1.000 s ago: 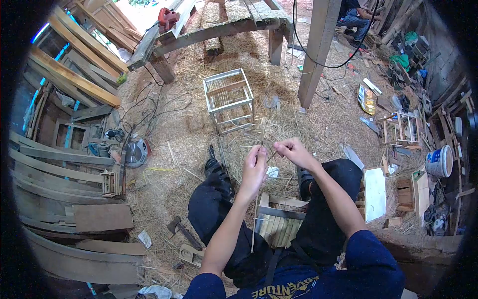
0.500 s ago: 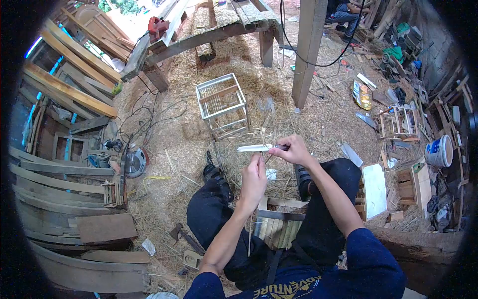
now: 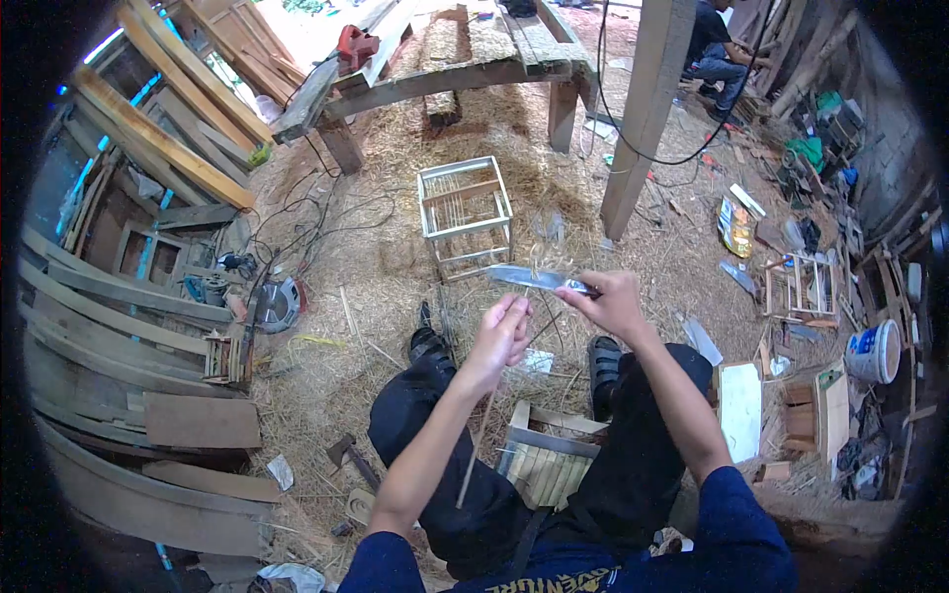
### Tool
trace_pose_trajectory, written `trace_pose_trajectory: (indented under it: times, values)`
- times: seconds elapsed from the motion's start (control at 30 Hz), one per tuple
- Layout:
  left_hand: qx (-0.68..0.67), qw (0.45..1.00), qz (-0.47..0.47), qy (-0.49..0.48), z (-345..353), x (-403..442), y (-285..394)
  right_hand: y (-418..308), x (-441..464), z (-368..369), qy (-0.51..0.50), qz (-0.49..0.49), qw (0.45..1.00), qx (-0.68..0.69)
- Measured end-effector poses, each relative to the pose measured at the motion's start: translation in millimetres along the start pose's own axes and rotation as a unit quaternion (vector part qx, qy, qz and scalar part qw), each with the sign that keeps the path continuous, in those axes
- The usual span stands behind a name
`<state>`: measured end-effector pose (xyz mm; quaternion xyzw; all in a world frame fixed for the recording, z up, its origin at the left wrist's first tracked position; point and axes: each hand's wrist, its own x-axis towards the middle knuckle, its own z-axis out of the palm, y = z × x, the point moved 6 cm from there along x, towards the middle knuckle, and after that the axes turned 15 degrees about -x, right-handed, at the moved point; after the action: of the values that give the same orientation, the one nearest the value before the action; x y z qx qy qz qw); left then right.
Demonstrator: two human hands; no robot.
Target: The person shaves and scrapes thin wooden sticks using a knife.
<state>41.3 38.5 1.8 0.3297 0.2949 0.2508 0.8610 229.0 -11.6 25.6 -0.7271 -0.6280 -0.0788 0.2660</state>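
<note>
Pale floor shavings (image 3: pixel 371 252) are lying all around a small frame (image 3: pixel 468 228), which is standing beyond the person's feet. Nearest, well on this side of the frame, a slatted box (image 3: pixel 549 460) is sitting between the person's legs (image 3: pixel 647 425). To its left, also nearer than the frame, a hatchet (image 3: pixel 348 455) is lying on the shavings. Just on the near side of the frame, the left hand (image 3: pixel 501 341) is pinching a thin stick (image 3: pixel 479 440), which is slanting down toward the left leg. The right hand (image 3: pixel 611 301) is closing firmly around the handle of a knife (image 3: pixel 532 281), whose blade is pointing left, just beside the stick's upper end. Left of the frame, a circular saw (image 3: pixel 280 305) is resting; far to its right, a bucket (image 3: pixel 872 353) is leaning. Beyond the frame, a rough bench (image 3: pixel 460 81) is standing, and farther off, to the right, another person (image 3: pixel 717 67) is sitting.
</note>
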Motion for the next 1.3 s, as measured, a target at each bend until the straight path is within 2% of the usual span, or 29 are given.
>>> trace_pose_trajectory:
  times: [0.03,0.1,0.17,0.2,0.23,0.3,0.37,0.5,0.6,0.63,0.87,1.03,1.3]
  values:
    - [0.026,1.0,0.009,-0.007,2.6,2.1,15.1,-3.1,11.0,-4.7,-0.024,0.005,0.999,0.025]
    - [0.033,0.996,0.072,0.051,-8.4,19.3,43.9,-8.8,34.6,0.5,-0.098,-0.004,0.988,0.118]
    - [0.018,0.989,0.125,0.076,-24.5,38.1,66.8,-11.7,54.6,18.6,-0.122,0.035,0.977,0.169]
    - [-0.007,0.99,0.118,0.082,-38.5,48.1,65.7,-14.3,63.4,27.7,-0.133,0.054,0.971,0.192]
    - [-0.031,0.99,0.111,0.086,-50.9,60.2,64.7,-21.8,72.5,27.4,-0.122,0.045,0.971,0.2]
    - [-0.078,0.987,0.083,0.11,-64.9,76.6,61.4,-14.7,81.5,48.2,-0.107,0.11,0.966,0.206]
    - [-0.075,0.985,0.119,0.101,-60.5,87.6,75.4,-7.9,87.7,73.8,-0.08,0.151,0.963,0.207]
    - [-0.031,0.98,0.14,0.137,-68.9,105.2,87.2,-8.4,102.6,95.0,-0.111,0.23,0.94,0.226]
    - [0.006,0.978,0.13,0.164,-80.1,124.2,95.8,-0.1,118.3,131.8,-0.005,0.183,0.962,0.202]
    - [0.014,0.977,0.131,0.169,-81.2,135.0,98.5,4.1,123.9,145.9,-0.056,0.206,0.951,0.224]
    - [0.0,0.984,0.077,0.162,-97.9,182.0,99.1,29.3,152.5,226.7,-0.059,0.215,0.959,0.178]
    - [-0.017,0.984,0.061,0.167,-108.5,208.8,110.1,32.4,178.1,243.4,-0.034,0.138,0.974,0.177]
    - [-0.02,0.981,0.041,0.188,-123.4,231.9,122.9,43.2,197.4,269.2,-0.078,0.077,0.991,0.083]
